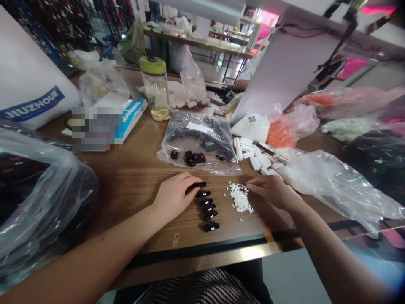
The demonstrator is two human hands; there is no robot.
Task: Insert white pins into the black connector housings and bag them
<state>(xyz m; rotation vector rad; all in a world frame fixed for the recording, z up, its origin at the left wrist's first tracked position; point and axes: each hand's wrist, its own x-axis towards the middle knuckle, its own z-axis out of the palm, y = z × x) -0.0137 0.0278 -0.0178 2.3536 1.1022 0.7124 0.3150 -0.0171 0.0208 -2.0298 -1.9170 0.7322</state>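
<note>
My left hand (177, 192) pinches the far end piece of a column of small black plastic connectors, its thumb and fingers closed on that black connector (201, 184). Nearer to me lie several more black connectors (207, 202), some with white pieces showing in them. To their right is a loose pile of tiny white plastic pins (241, 199). At the pile's right edge my right hand (268, 190) rests with fingertips drawn together; whether a pin is between them is too small to tell.
Beyond my hands lies a clear bag of black connectors (202, 135). A green-lidded bottle (155, 88) stands behind it. White packets (253, 154) and a clear plastic bag (335, 181) are at right. A large plastic bag (63, 198) occupies the left. The table's front edge (190, 253) runs close to me.
</note>
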